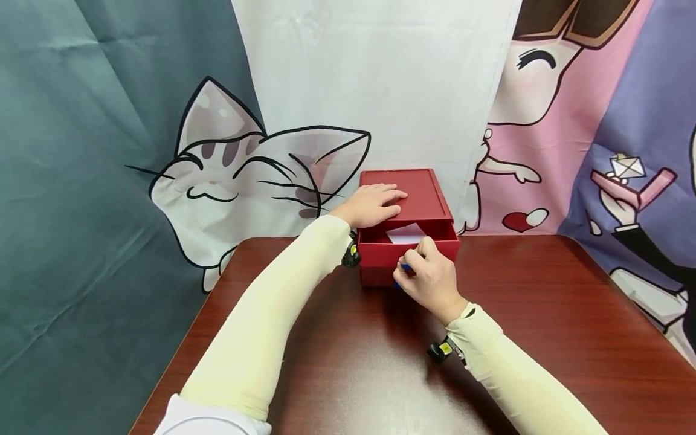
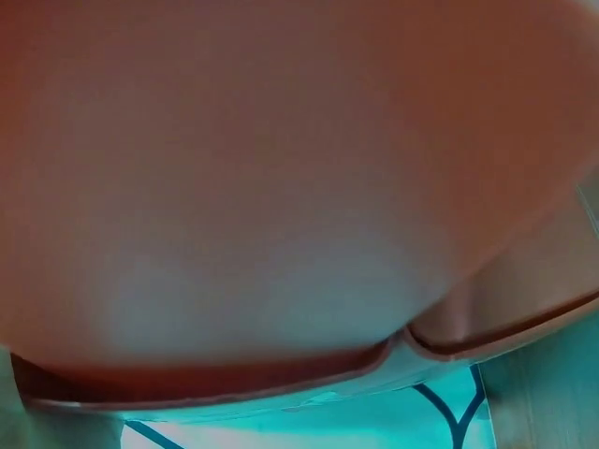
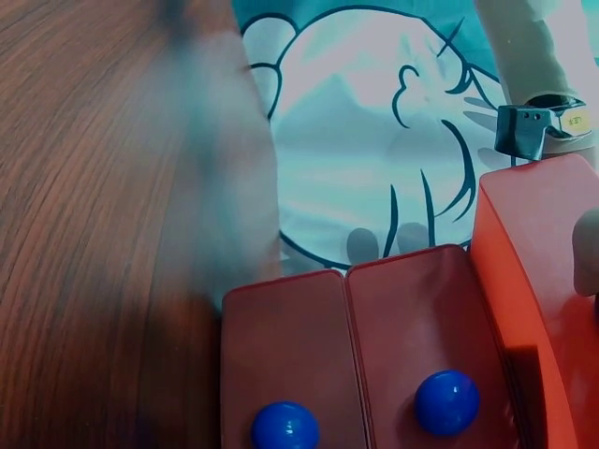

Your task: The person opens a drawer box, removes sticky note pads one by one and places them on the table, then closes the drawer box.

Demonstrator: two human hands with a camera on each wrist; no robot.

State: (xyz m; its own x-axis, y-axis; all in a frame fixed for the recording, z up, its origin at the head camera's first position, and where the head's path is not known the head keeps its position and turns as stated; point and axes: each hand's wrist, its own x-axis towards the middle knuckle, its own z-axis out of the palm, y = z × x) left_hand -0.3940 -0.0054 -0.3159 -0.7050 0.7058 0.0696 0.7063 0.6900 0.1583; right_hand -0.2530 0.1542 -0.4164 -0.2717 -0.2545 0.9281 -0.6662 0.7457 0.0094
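One drawer juts out toward R hand, curled just nearside of its knob w/ nothing gripped; L hand, fingers straight, rests atop box.

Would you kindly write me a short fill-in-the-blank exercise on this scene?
The left hand rests on the ____ surface of the red box.
Of its two drawers, only the ____ one stands open.
The sheet inside is coloured ____.
The round knobs are coloured ____.

Missing words: top; upper; white; blue.
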